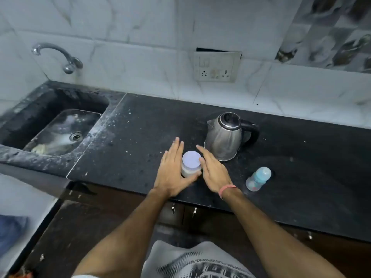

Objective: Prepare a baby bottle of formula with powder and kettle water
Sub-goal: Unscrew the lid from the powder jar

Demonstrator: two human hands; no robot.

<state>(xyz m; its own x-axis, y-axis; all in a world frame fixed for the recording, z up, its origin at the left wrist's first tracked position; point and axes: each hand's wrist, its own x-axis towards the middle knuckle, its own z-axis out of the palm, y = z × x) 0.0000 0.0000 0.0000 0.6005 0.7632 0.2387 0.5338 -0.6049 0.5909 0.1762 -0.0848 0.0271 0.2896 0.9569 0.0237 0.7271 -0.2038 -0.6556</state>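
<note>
A small clear jar of white powder [191, 164] with a pale lilac lid stands on the black counter [140, 137] near its front edge. My left hand [172, 173] lies against the jar's left side, fingers straight, thumb under its front. My right hand [213, 171] hovers at the jar's right side with straight fingers; whether it touches is unclear. A steel electric kettle [224, 137] with a black handle stands just behind and to the right, lid closed. A baby bottle [258, 178] with a light blue cap stands to the right of my right wrist.
A dark sink [60, 133] is set into the counter at the left, with a chrome tap [58, 57] on the wall above. A wall socket plate [216, 67] sits behind the kettle. Cabinet doors run below the counter's front edge.
</note>
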